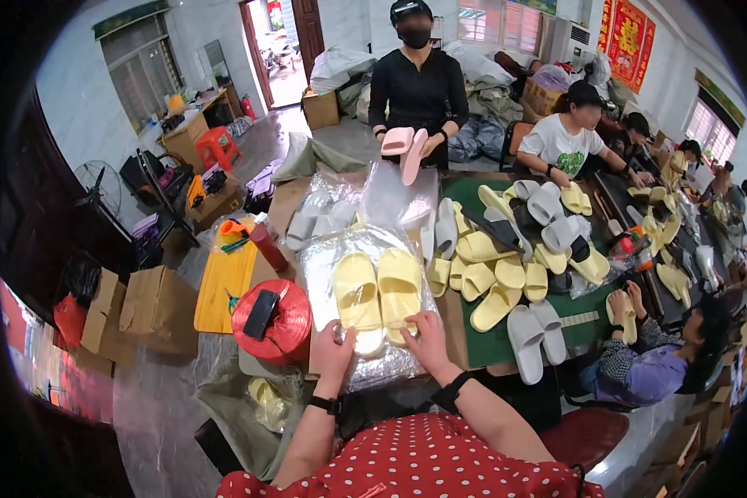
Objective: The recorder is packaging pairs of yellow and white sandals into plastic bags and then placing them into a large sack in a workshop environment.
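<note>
With left hand (335, 349) and right hand (425, 344), pinching clear plastic bag (380, 317), seemingly around 2 open-toed yellow foam slides (357, 286), leaving unbagged grey foam slides (525, 339) at 4 o'clock.

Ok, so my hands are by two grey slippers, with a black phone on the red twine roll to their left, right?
Not quite: in the head view, the slippers by your left hand and right hand are pale yellow, not grey. The black phone does lie on the red twine roll.
</note>
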Tool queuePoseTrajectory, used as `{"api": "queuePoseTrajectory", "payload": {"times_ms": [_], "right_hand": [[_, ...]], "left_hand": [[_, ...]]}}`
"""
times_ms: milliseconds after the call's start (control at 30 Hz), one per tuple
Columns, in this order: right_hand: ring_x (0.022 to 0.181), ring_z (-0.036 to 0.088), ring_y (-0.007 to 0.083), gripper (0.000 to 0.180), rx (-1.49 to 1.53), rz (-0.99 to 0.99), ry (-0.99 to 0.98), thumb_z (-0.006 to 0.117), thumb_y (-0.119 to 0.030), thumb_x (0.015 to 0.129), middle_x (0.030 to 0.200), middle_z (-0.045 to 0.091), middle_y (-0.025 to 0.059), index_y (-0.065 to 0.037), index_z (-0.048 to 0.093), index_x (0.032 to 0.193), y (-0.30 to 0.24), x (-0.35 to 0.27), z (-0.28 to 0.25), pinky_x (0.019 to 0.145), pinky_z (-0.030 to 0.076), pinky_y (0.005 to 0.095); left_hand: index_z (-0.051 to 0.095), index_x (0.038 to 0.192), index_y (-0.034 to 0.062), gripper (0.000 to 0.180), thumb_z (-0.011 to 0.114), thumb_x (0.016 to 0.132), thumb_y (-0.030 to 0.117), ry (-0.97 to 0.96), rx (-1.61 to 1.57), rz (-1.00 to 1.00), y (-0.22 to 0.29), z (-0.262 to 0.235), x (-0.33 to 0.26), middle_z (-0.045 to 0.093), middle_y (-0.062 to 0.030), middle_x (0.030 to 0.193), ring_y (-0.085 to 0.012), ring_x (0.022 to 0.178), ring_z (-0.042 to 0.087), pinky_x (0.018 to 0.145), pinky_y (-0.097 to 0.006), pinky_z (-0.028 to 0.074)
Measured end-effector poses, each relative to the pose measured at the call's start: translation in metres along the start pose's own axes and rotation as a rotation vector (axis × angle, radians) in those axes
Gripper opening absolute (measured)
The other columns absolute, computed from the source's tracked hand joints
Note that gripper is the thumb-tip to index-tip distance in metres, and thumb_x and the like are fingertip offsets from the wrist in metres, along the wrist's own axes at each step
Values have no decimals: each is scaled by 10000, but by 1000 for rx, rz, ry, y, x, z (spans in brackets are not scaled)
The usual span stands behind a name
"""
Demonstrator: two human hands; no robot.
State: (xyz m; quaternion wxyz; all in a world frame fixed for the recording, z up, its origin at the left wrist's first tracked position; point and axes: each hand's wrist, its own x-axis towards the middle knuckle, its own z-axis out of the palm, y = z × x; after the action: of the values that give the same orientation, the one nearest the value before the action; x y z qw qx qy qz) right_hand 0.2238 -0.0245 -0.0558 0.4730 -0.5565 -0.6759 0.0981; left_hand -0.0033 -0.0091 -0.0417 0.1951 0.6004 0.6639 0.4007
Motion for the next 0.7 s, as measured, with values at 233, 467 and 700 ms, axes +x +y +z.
{"api": "queuePoseTrajectory", "payload": {"times_ms": [233, 467, 700], "right_hand": [[979, 531, 337, 257, 6, 29, -20, 720, -181, 843, 1047, 538, 138, -61, 616, 1045, -2, -2, 0, 861, 452, 421], [978, 529, 334, 293, -42, -15, 4, 726, -188, 837, 1060, 530, 148, -41, 610, 1062, 0, -1, -3, 849, 457, 421], [1034, 528, 390, 375, -41, 30, 11, 750, -229, 834, 1148, 488, 209, -29, 576, 1100, -1, -8, 1, 880, 468, 432]], "left_hand": [[677, 1058, 20, 407, 749, 806, 332, 2, -62, 18, -14, 8, 1, 569, -72, 627, -198, 582, 545, 545, -352, 421], [677, 1017, 25, 389, 738, 804, 345, 25, 19, 41, -2, 6, 3, 600, -99, 709, -261, 664, 577, 600, -383, 447], [598, 1146, -55, 565, 744, 771, 341, 197, 88, 170, -13, 10, -1, 522, -243, 1150, -412, 1085, 500, 929, -479, 431]]}}
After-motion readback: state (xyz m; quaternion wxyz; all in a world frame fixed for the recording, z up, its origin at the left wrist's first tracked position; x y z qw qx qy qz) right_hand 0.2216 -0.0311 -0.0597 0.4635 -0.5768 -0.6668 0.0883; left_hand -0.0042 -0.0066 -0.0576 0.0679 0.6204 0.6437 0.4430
